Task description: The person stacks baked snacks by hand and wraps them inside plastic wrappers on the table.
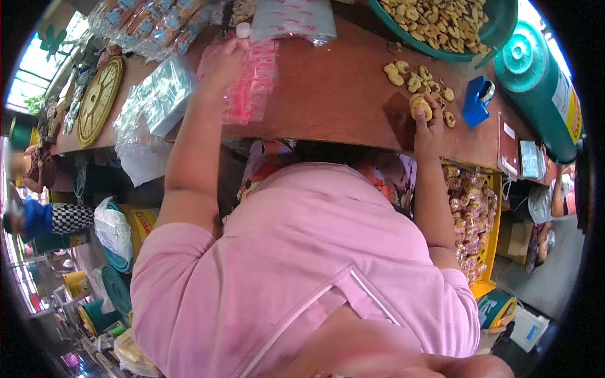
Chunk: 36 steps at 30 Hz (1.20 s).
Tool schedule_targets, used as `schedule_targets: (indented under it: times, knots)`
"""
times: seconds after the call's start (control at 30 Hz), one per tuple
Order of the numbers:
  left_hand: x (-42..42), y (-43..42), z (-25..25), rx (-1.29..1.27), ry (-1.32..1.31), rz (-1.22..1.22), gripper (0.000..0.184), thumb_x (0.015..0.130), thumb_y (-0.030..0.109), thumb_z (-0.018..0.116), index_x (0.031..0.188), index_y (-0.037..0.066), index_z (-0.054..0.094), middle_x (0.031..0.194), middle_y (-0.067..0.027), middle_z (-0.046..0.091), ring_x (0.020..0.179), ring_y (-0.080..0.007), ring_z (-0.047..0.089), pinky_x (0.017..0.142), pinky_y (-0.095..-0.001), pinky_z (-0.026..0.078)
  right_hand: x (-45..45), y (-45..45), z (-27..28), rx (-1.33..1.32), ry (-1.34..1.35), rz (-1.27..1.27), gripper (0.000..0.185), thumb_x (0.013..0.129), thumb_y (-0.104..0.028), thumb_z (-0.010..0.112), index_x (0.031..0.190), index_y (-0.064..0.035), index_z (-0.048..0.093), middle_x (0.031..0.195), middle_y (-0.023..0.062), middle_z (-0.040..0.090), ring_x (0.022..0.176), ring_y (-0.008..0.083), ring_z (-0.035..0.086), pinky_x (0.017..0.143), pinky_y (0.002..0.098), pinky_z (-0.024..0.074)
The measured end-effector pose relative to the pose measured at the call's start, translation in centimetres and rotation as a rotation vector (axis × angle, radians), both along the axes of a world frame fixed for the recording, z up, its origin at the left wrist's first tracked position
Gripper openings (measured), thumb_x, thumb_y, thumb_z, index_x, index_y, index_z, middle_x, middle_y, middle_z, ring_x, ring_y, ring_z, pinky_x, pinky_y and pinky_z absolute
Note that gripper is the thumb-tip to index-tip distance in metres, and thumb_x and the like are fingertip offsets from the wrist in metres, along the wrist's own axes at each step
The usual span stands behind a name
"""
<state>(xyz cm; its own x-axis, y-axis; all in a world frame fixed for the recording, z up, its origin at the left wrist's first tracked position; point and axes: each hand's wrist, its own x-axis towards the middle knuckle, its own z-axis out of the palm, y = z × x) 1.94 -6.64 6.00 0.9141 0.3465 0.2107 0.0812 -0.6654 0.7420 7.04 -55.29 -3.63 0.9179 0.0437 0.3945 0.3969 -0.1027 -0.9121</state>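
Observation:
My right hand [428, 121] is closed around a small stack of tan cookies [420, 107], held just over the table's front edge. More loose cookies [416, 80] lie on the brown table beyond it, beside a blue tape dispenser [479, 101]. On the left, my left hand [230, 58] rests over a pile of clear plastic bags with pink print [249, 94]. Its fingertips are close to a small white cap-like object [243, 29]. Whether those fingers grip a bag cannot be made out.
A green basin [469, 57] full of cookies stands at the far right, next to a large green container [535, 88]. Clear plastic packs [167, 94] lie at left, near a gold round clock-like piece [101, 101]. A yellow crate [488, 252] of wrapped packs sits below right.

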Motion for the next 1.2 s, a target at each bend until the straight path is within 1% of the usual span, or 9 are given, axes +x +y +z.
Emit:
schedule_targets:
  times: [0.13, 0.23, 0.27, 0.33, 0.43, 0.53, 0.73, 1.03, 1.2]
  knots:
    - [-2.9, -11.7, 2.8, -0.504, -0.005, -0.223, 0.024, 0.104, 0.028, 0.059, 0.111, 0.009, 0.071, 0.116, -0.0058, 0.071, 0.103, -0.0157, 0.062, 0.093, -0.0341, 0.05, -1.0, 0.6, 0.7, -0.101, 0.002, -0.098, 0.055, 0.094, -0.022, 0.074, 0.14, 0.0019, 0.053, 0.138, 0.018, 0.059, 0.129, 0.0271, 0.056, 0.111, 0.0382, 0.0423]
    - [-3.4, -17.4, -2.2, -0.289, 0.106, -0.628, 0.03, 0.101, 0.033, 0.063, 0.111, 0.006, 0.072, 0.118, -0.0089, 0.071, 0.108, -0.0182, 0.063, 0.096, -0.038, 0.05, -0.2, 0.6, 0.3, -0.13, -0.012, -0.11, 0.058, 0.092, -0.024, 0.077, 0.139, 0.0005, 0.054, 0.136, 0.0185, 0.061, 0.128, 0.0283, 0.057, 0.11, 0.039, 0.0438]
    - [-2.7, -18.6, -4.1, 0.083, 0.16, -0.808, 0.041, 0.098, 0.037, 0.067, 0.125, 0.005, 0.067, 0.136, -0.0142, 0.064, 0.125, -0.0271, 0.059, 0.107, -0.0399, 0.045, -0.2, 0.7, 0.3, -0.154, -0.027, -0.122, 0.059, 0.092, -0.025, 0.077, 0.14, 0.0001, 0.055, 0.135, 0.0186, 0.061, 0.127, 0.0289, 0.057, 0.109, 0.0393, 0.0444]
    - [-5.9, -20.8, -5.1, 0.472, 0.045, -0.751, 0.062, 0.094, 0.04, 0.071, 0.144, 0.008, 0.054, 0.153, -0.0172, 0.048, 0.144, -0.0352, 0.042, 0.119, -0.0479, 0.035, -0.4, 0.9, 0.3, -0.186, -0.06, -0.131, 0.061, 0.09, -0.027, 0.079, 0.14, -0.0007, 0.055, 0.134, 0.019, 0.062, 0.126, 0.0301, 0.058, 0.108, 0.0396, 0.0455]
    - [-3.1, -18.1, -5.1, -0.021, 0.01, -0.797, 0.085, 0.088, 0.048, 0.074, 0.156, 0.012, 0.038, 0.164, -0.0136, 0.033, 0.155, -0.036, 0.023, 0.124, -0.0573, 0.021, -1.2, 1.2, 0.9, -0.232, -0.093, -0.105, 0.069, 0.088, -0.032, 0.082, 0.142, -0.0025, 0.053, 0.135, 0.0206, 0.061, 0.124, 0.0326, 0.06, 0.106, 0.0403, 0.0474]
    - [-2.1, -14.2, -5.1, 0.435, 0.162, -0.565, 0.096, 0.082, 0.054, 0.077, 0.158, 0.012, 0.036, 0.166, -0.0103, 0.032, 0.156, -0.0356, 0.02, 0.123, -0.0642, 0.015, -3.1, 4.0, 3.0, -0.371, -0.094, -0.001, 0.075, 0.087, -0.034, 0.082, 0.146, -0.0032, 0.049, 0.137, 0.0211, 0.06, 0.125, 0.0325, 0.06, 0.107, 0.0411, 0.0473]
    - [-2.6, -12.8, -5.1, 0.531, 0.215, -0.639, 0.101, 0.077, 0.059, 0.08, 0.157, 0.012, 0.039, 0.165, -0.008, 0.034, 0.156, -0.0359, 0.021, 0.124, -0.0645, 0.012, -4.5, 10.6, 5.4, -0.672, -0.121, 0.233, 0.096, 0.082, -0.035, 0.085, 0.158, -0.0078, 0.032, 0.14, 0.0256, 0.057, 0.128, 0.0418, 0.057, 0.11, 0.0465, 0.0458]
    - [0.1, -15.5, -3.6, 0.15, 0.053, -0.906, 0.09, 0.076, 0.041, 0.088, 0.151, 0.011, 0.048, 0.154, -0.0178, 0.047, 0.144, -0.0332, 0.044, 0.117, -0.0393, 0.039, -3.9, 10.7, 3.0, -0.716, -0.167, 0.213, 0.109, 0.077, -0.035, 0.087, 0.161, -0.0103, 0.023, 0.143, 0.0276, 0.053, 0.132, 0.0465, 0.051, 0.111, 0.0496, 0.0437]
    - [1.7, -15.8, -4.8, 0.149, 0.042, -0.919, 0.079, 0.076, 0.034, 0.087, 0.144, 0.012, 0.054, 0.141, -0.0147, 0.059, 0.132, -0.0326, 0.055, 0.111, -0.0423, 0.045, -6.4, 9.1, 5.9, -0.893, -0.262, 0.051, 0.092, 0.08, -0.034, 0.084, 0.155, -0.0096, 0.036, 0.14, 0.025, 0.056, 0.126, 0.0431, 0.056, 0.106, 0.046, 0.0468]
